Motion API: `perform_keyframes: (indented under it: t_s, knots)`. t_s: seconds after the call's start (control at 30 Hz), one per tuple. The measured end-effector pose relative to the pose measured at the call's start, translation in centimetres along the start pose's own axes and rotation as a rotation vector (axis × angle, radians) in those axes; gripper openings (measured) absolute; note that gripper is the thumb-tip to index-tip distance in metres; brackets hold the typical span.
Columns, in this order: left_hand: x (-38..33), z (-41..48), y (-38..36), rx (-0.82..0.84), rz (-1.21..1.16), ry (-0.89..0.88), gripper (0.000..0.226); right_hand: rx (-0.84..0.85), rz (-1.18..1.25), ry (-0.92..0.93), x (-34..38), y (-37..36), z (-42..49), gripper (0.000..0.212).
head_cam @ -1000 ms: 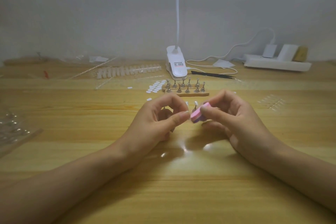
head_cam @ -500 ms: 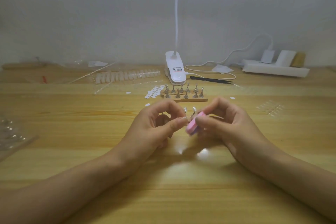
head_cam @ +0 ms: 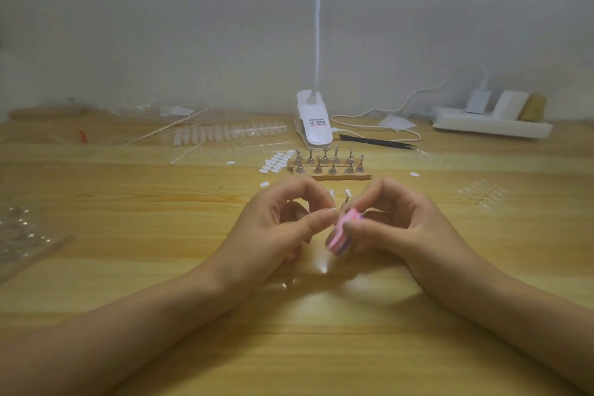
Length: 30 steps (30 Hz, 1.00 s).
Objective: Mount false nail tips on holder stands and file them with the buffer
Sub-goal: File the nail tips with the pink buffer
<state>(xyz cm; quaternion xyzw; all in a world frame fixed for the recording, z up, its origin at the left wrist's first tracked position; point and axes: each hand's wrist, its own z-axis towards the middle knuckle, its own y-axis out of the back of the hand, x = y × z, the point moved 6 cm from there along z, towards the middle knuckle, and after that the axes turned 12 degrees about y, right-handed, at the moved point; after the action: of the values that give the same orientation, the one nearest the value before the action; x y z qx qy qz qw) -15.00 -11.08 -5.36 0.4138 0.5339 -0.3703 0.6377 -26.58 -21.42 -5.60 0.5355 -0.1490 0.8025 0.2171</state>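
Grips the pink buffer between thumb and curled fingers of the right hand, tilted just above the table. Meets its upper end with the left hand, thumb and forefinger drawn close; cannot tell whether anything sits between them. Shows two mounted nail tips just behind the fingertips, holder stands farther back.

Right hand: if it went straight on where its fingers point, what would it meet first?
Probably the left hand, its fingertips right beside the pink buffer that the right hand grips. Depth unclear.
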Motion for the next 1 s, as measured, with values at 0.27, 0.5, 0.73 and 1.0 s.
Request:
perform_keyframes:
  t_s: [0.27,0.5,0.73,1.0]
  knots:
    - [0.2,0.1,0.0,0.009,0.010,-0.010,0.011,0.064,0.009,-0.003,-0.1,-0.3,0.2,0.034]
    - [0.1,0.1,0.0,0.007,0.000,-0.005,0.012,0.054,0.016,-0.002,0.0,-0.4,0.2,0.025]
    - [0.2,0.1,0.1,0.010,-0.004,0.001,0.011,0.058,0.010,0.008,-0.1,-0.4,0.1,0.025]
    - [0.1,0.0,0.0,0.005,0.019,-0.003,0.014,0.055,0.007,-0.032,-0.5,-0.2,0.2,0.031]
